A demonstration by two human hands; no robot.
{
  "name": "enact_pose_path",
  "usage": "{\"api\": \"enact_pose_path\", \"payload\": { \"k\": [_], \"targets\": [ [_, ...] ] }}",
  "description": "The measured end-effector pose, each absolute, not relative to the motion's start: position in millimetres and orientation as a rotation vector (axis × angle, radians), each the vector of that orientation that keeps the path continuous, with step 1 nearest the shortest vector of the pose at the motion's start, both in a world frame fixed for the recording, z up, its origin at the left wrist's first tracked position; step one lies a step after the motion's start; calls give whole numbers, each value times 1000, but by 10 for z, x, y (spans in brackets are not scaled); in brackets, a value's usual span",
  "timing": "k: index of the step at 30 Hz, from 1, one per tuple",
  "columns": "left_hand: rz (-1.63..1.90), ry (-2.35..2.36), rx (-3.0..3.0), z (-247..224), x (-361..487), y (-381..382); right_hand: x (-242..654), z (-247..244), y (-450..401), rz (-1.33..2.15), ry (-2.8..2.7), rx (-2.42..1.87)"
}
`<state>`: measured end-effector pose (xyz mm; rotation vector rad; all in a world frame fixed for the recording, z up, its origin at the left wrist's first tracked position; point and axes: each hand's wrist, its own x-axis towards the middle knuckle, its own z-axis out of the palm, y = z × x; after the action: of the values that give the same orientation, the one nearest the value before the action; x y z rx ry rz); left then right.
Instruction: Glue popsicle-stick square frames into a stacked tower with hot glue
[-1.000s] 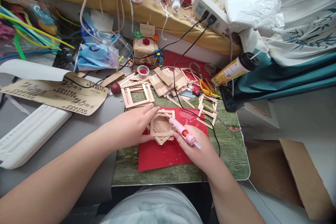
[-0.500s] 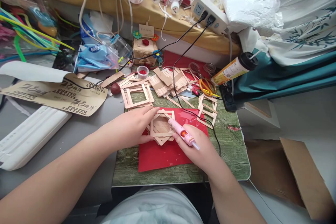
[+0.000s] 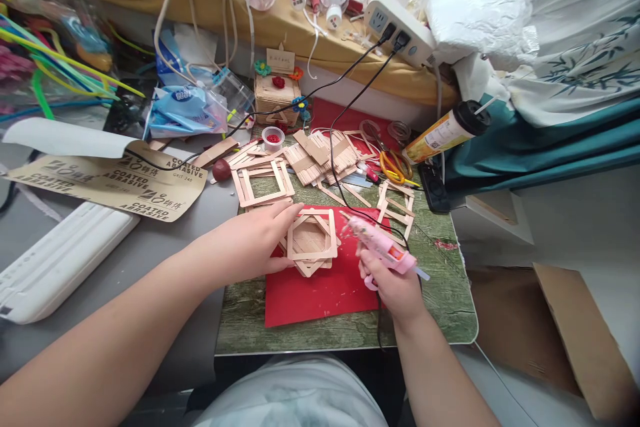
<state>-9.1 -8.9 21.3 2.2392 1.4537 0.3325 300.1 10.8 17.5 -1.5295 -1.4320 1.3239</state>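
A stack of square frames [image 3: 311, 255] made of flat wooden sticks, the layers turned against each other, lies on a red sheet [image 3: 320, 300]. My left hand [image 3: 260, 240] grips its left side, fingertips at the upper left corner and thumb at the lower left. To the right of the stack, my right hand [image 3: 395, 280] is wrapped round the handle of a pink glue gun [image 3: 383, 243]. The gun's nozzle points up and left, apart from the wood.
Behind the sheet lie loose wooden sticks [image 3: 323, 157], a square frame [image 3: 263, 183] and orange scissors [image 3: 394, 167]. Another stick frame [image 3: 395, 210] is at the right. A black cable crosses the table. A lidded cup [image 3: 447, 130] leans at the back right.
My right hand has moved right with the glue gun, whose nozzle has left the right side of the stack. My left hand has stayed at the stack.
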Motion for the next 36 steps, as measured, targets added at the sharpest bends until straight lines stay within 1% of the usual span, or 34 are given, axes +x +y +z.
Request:
{"api": "enact_pose_path", "payload": {
  "k": [3, 7, 10, 15, 18, 20, 24, 25, 27, 29, 33, 36],
  "targets": [
    [294, 1466, 2184, 261, -120, -84, 3154, 37, 151, 1230, -1273, -1695],
    [276, 1457, 2160, 317, -155, -75, 3409, -37, 265, 957, -1450, -1876],
    [281, 1437, 2188, 327, -168, -69, 3588, -56, 334, 837, -1638, -1851],
    [277, 1411, 2259, 324, -172, -56, 3759, -68, 427, 810, -1704, -1887],
    [261, 1395, 2282, 331, -175, -55, 3852, -110, 412, 746, -1787, -1788],
    [251, 1389, 2288, 333, -177, -57, 3927, -147, 311, 570, -1770, -1646],
    [254, 1384, 2286, 321, -179, -60, 3942, -121, -66, -52, -1689, -1417],
    [253, 1383, 2289, 318, -178, -61, 3880, -85, -147, -95, -1781, -1373],
    [257, 1378, 2301, 315, -171, -64, 3662, 4, -225, 120, -2156, -1234],
    [271, 1372, 2311, 320, -161, -68, 3375, 83, -166, 414, -2341, -1085],
    [290, 1367, 2319, 338, -146, -74, 2954, 114, 157, 925, -2330, -1104],
    [284, 1354, 2333, 345, -144, -75, 2889, 37, 303, 1132, -2292, -1103]
  ]
}}
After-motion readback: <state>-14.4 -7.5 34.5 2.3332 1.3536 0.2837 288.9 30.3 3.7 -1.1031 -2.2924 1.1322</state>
